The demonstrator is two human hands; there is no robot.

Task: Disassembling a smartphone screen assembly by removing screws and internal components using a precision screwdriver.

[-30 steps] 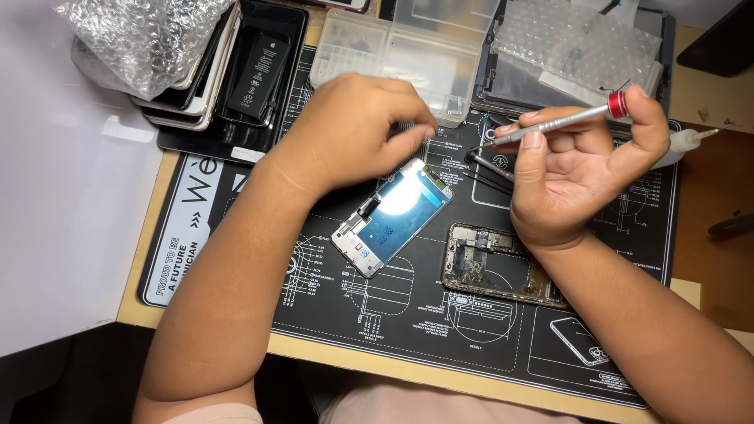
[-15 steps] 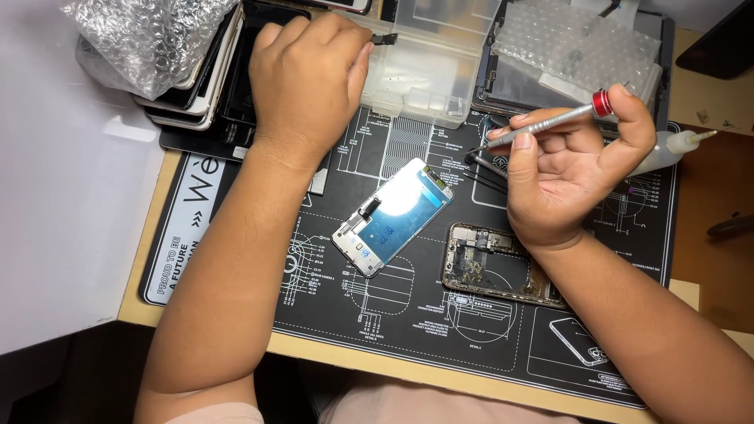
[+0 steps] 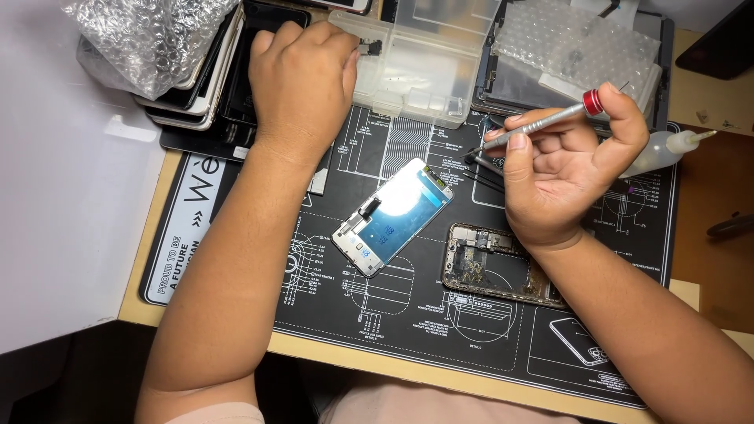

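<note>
My left hand (image 3: 302,82) reaches to the top of the bench and pinches a small dark part (image 3: 375,47) over a clear plastic compartment box (image 3: 424,67). In my right hand (image 3: 561,177) is a slim grey screwdriver (image 3: 542,124) with a red cap, tip pointing left and held above the mat. A detached phone screen panel (image 3: 393,216) lies face down and tilted on the black printed work mat (image 3: 330,306). The opened phone chassis (image 3: 487,263) lies just right of the panel, below my right wrist.
A stack of phone screens (image 3: 212,86) and a bubble-wrap bundle (image 3: 149,35) sit at the top left. At top right a bubble-wrap sheet (image 3: 577,43) covers a dark tray. A small squeeze bottle (image 3: 667,149) lies right of my hand. Black tweezers (image 3: 483,169) rest on the mat.
My left hand has left the screen panel and moved up to the clear box at the top, carrying a small dark part. My right hand stayed nearly in place with the screwdriver.
</note>
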